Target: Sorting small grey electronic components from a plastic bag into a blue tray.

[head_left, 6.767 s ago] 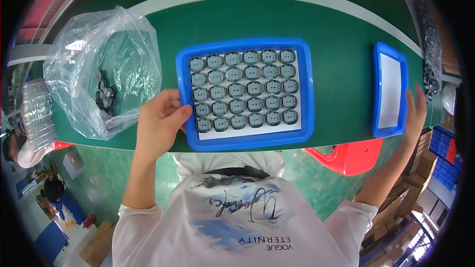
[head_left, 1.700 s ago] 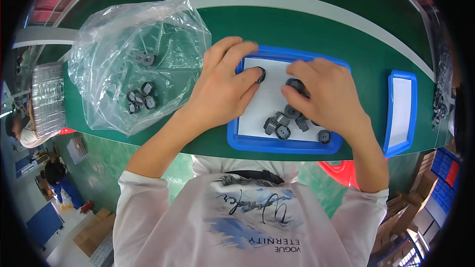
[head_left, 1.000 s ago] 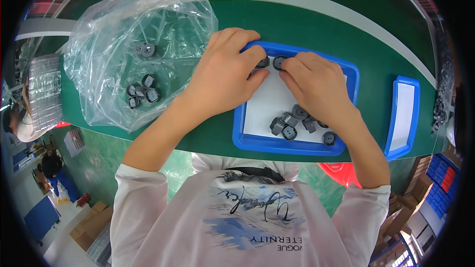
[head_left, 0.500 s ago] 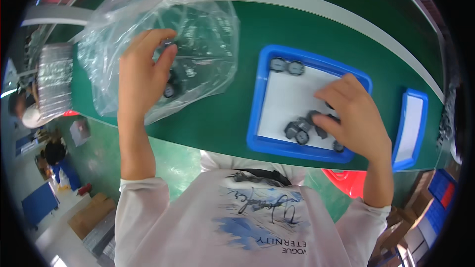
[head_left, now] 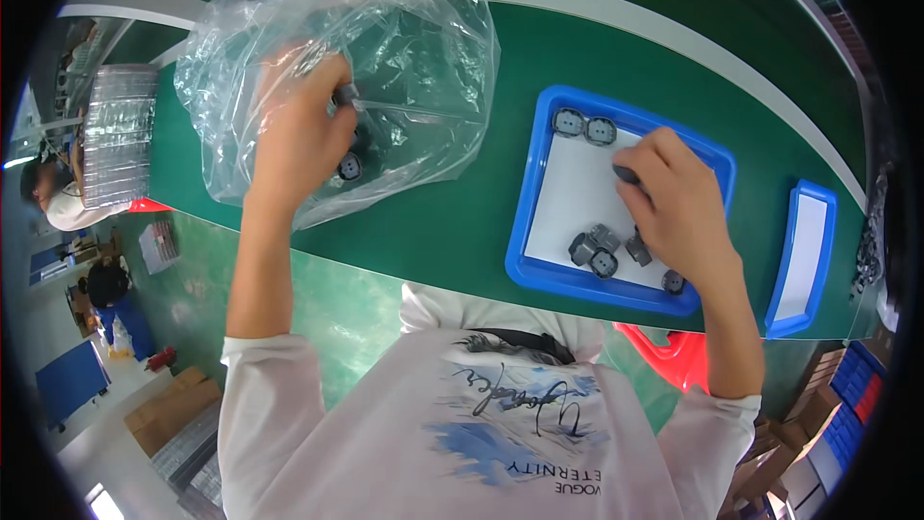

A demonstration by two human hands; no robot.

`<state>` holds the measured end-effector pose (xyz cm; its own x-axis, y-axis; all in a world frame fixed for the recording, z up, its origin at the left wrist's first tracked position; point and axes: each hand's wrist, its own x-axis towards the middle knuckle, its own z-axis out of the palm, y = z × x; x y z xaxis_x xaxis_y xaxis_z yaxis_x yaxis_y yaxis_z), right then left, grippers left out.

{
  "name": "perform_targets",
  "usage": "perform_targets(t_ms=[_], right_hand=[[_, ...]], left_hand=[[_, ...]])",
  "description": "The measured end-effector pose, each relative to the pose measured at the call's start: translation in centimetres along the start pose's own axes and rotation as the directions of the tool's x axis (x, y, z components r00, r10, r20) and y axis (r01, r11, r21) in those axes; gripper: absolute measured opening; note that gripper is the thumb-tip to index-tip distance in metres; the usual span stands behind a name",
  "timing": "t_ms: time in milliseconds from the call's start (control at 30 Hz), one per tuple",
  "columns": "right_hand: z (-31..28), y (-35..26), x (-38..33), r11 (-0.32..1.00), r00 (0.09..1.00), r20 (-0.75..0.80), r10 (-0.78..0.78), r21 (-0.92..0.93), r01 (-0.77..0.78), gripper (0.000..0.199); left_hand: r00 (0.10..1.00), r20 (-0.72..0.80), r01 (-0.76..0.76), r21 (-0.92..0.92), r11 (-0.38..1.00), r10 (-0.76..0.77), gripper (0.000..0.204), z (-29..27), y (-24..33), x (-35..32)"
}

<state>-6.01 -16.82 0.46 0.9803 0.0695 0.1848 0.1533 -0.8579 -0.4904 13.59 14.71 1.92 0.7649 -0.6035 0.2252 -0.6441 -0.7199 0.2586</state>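
Observation:
My left hand (head_left: 303, 135) is partly inside a clear plastic bag (head_left: 438, 72), its thumb and fingers pinching a small dark grey plastic part (head_left: 344, 94). Another rounded dark part (head_left: 348, 167) lies in the bag just below that hand. Over a blue tray (head_left: 523, 221) with a white bottom, my right hand (head_left: 681, 212) grips a dark grey plastic part (head_left: 626, 174) between thumb and fingers. Two rounded parts (head_left: 584, 126) sit side by side in the tray's far left corner. Several more parts (head_left: 603, 263) lie loose near its front edge, some partly behind my right hand.
A second, narrow blue tray (head_left: 801, 255) with a white bottom stands at the right on the green table (head_left: 404, 217). Stacked clear plastic trays (head_left: 120, 135) are at the far left. A red stool (head_left: 674, 358) is below the table edge. Another person (head_left: 58, 197) sits at far left.
My left hand has closed on a dark part in the bag. My right hand has lifted a part from the loose group. The whole view has shifted slightly.

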Motion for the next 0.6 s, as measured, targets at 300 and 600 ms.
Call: perform_targets(t_ms=[300, 600], right_hand=[[0.9, -0.4, -1.6, 0.993, 0.998, 0.063, -0.015, 0.117, 0.007, 0.024], [1.1, -0.1, -1.5, 0.998, 0.999, 0.022, -0.04, 0.047, 0.039, 0.02]], left_hand=[[0.991, 0.032, -0.136, 0.102, 0.985, 0.133, 0.019, 1.6, 1.0, -3.1], [0.974, -0.039, -0.227, -0.143, 0.963, 0.224, 0.022, 2.6, 3.0, -2.6]])
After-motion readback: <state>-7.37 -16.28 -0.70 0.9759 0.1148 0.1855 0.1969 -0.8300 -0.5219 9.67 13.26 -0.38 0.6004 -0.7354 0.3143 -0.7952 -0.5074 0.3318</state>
